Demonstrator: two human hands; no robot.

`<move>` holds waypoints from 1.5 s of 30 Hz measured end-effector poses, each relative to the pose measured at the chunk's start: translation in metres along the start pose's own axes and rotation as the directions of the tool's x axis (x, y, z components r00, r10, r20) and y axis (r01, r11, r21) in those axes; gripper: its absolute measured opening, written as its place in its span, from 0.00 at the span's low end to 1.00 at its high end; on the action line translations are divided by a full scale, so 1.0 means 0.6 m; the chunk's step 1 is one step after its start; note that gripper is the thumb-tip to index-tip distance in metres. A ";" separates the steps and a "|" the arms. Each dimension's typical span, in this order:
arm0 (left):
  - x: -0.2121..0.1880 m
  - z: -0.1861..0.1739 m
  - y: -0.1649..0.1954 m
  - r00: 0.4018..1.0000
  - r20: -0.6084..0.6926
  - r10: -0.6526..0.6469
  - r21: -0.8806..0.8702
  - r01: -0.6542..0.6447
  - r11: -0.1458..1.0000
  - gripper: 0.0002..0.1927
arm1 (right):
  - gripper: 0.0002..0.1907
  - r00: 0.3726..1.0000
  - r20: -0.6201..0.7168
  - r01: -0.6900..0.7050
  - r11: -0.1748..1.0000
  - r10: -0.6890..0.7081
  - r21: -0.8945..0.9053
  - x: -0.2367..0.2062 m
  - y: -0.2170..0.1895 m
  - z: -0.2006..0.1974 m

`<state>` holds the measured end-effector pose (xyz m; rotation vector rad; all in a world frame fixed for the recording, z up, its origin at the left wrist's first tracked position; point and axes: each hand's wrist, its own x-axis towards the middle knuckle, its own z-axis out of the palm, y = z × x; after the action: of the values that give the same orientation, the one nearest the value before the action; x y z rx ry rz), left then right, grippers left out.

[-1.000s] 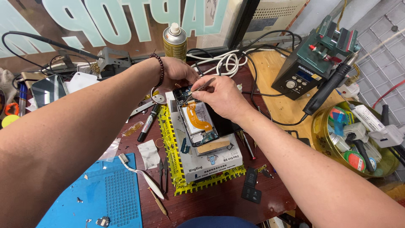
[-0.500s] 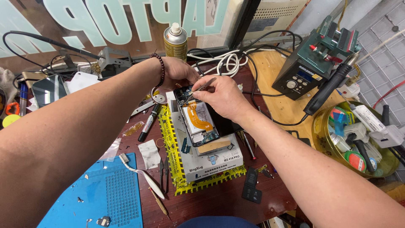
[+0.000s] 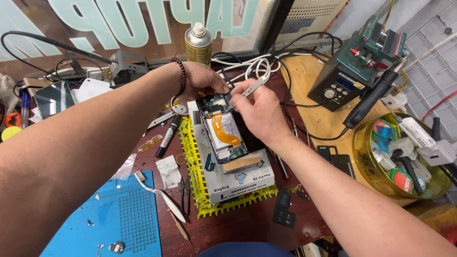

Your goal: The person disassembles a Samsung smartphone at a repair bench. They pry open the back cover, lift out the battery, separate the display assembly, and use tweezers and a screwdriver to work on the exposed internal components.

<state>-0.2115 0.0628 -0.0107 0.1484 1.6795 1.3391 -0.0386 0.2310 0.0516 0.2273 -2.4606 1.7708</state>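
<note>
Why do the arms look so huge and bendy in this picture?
Head view: the wide lens stretches things near the edges, so the forearms swell while the right hand and the opened phone in the middle stay sharp; light is even, with mild glare on the spray can.

Spray can (image 3: pixel 198 44) behind blue mat (image 3: pixel 119 219); soldering station (image 3: pixel 350 78) right of can, yellow bowl (image 3: pixel 369 164) further right.

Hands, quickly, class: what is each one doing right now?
Left hand: closed on the top end of the opened phone.
Right hand: closed, holding tweezers whose tip is at the phone's top.
</note>
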 end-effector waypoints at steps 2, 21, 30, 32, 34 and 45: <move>-0.001 -0.003 -0.004 1.000 -0.006 -0.001 -0.012 0.001 1.000 0.10 | 0.08 0.997 -0.062 -0.040 0.999 0.041 0.013 0.006 -0.003 -0.005; -0.011 0.007 0.005 0.999 -0.038 0.012 -0.019 -0.013 1.000 0.10 | 0.12 0.969 0.229 0.228 0.673 -0.089 -0.704 -0.038 -0.034 0.058; -0.018 0.013 0.008 0.998 -0.056 -0.007 -0.030 0.005 1.000 0.10 | 0.14 0.964 0.255 0.242 0.645 -0.075 -0.724 -0.030 -0.030 0.055; -0.014 0.017 0.008 0.999 -0.036 -0.011 -0.059 0.008 0.998 0.10 | 0.13 0.958 0.267 0.260 0.696 -0.102 -0.669 -0.016 -0.029 0.024; -0.014 0.014 0.006 0.999 -0.046 0.001 -0.050 -0.003 0.999 0.10 | 0.10 0.974 0.181 0.217 0.770 -0.134 -0.600 -0.017 -0.028 -0.011; -0.021 0.025 0.011 0.994 -0.111 0.020 0.040 -0.015 0.999 0.09 | 0.16 0.913 0.288 0.408 0.593 -0.290 -0.695 -0.186 -0.035 -0.046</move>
<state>-0.1969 0.0680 0.0026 0.1133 1.8028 1.3493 0.0750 0.2577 0.0613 0.7158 -2.7423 0.5037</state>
